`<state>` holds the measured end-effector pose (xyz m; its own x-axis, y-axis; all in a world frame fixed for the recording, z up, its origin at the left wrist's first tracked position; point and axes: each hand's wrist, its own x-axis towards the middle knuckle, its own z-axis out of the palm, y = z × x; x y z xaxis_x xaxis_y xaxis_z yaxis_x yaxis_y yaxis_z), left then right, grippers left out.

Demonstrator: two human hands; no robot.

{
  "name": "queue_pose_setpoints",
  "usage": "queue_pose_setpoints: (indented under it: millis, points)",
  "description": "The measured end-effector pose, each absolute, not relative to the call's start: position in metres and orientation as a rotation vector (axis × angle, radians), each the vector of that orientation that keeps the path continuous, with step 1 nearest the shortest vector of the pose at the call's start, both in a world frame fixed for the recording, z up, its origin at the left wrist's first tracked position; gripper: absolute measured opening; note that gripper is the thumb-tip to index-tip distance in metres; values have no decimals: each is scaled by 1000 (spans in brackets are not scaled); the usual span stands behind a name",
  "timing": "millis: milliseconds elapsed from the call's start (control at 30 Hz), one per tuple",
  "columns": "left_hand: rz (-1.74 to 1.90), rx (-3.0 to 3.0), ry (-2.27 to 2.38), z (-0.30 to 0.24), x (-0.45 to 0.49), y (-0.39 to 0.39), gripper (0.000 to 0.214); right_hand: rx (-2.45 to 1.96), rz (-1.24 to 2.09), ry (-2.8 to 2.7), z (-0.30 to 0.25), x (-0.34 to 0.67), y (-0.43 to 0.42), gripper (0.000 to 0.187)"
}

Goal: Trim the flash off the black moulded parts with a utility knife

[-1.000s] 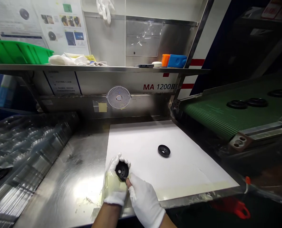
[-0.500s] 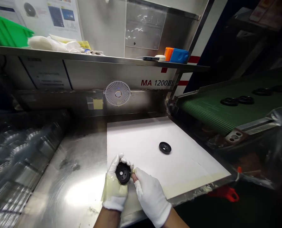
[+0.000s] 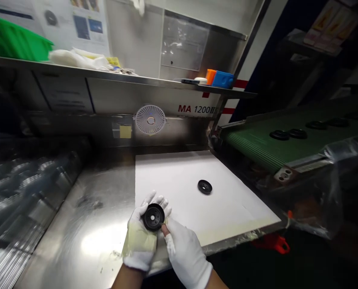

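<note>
Left hand (image 3: 139,237), white glove with a yellowish wrap around the palm: grasping a black round part (image 3: 153,217), fingers curled up behind its far edge, flat face with a centre hole turned up. The part is held above the near edge of the white sheet (image 3: 227,200), between the two hands. Right hand (image 3: 185,251), white glove, is just beside it, one fingertip (image 3: 165,230) at the lower right rim of the part. Can't tell if it is pinching or only touching.

Hands are over the near edge of the sheet, which has a cream strip along its front (image 3: 239,233). A second black part (image 3: 204,187) lies flat on the sheet, well apart from the hands. Stainless bench (image 3: 82,224) to the left, plastic-wrapped stack (image 3: 31,188) along the left edge of the frame. Red plastic piece (image 3: 272,243) below the bench's front right corner.

Right of frame, green conveyor belt (image 3: 257,148) with a row of black parts (image 3: 279,135). Back wall: white desk fan (image 3: 150,119), "MA 1200" label (image 3: 197,109). Steel shelf (image 3: 106,73) above holds a green bin (image 3: 13,40) at upper left, white cloth (image 3: 73,59), and orange and blue blocks (image 3: 222,79) right of centre.
</note>
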<state>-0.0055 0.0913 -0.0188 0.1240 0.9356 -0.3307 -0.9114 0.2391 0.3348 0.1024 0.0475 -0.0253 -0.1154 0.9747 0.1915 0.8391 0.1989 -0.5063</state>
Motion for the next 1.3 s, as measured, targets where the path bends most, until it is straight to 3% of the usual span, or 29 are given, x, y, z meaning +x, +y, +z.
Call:
queue_pose_setpoints:
  millis: [233, 433, 633, 867, 1000, 1167, 1300]
  points:
    - [1539, 48, 517, -1, 9, 77, 13, -1632, 348, -2084, -19, 122, 46, 20]
    - [1721, 18, 612, 2, 38, 76, 24, -1576, 324, -2066, -24, 127, 29, 18]
    - [1391, 181, 558, 1, 33, 74, 38, -1571, 311, -1975, -17, 145, 35, 21]
    - [1523, 44, 582, 2, 49, 90, 9, -1686, 363, -1957, -19, 139, 34, 19]
    - [1660, 120, 633, -2, 45, 88, 22, -1668, 344, -2001, -22, 130, 34, 21]
    - [1373, 160, 544, -8, 29, 84, 37, -1639, 358, -1964, -22, 141, 42, 20]
    - [1377, 124, 541, -9, 31, 89, 21, -1682, 342, -1937, -25, 144, 45, 17]
